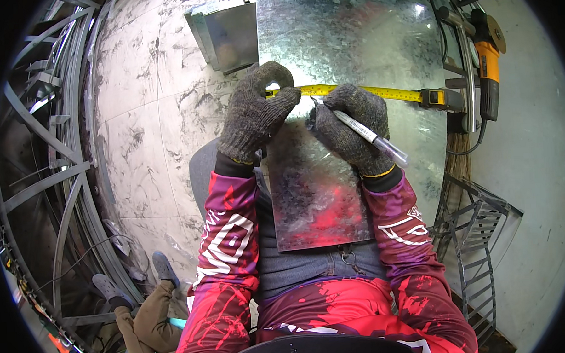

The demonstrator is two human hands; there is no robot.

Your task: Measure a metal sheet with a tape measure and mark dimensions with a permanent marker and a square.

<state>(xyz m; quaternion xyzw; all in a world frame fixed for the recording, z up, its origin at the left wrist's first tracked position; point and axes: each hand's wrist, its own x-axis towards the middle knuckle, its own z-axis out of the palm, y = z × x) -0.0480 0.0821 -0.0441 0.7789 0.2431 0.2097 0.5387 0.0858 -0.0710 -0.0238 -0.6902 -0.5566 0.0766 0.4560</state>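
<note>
Tape measure [411, 96] is stretched across the shiny metal sheet [352, 41], its yellow blade [380, 93] pinched near the sheet's left edge by the gloved left hand [251, 111], while a white marker [370, 135] is gripped in the gloved right hand [349, 139].

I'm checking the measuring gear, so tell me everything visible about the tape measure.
The tape measure has a dark case with a yellow patch and a thin, metal-looking yellow blade with dark markings. It is drawn out crosswise over the shiny metal sheet; the case sits at the sheet's right edge. The gloved left hand pinches the blade near its free end.
</note>
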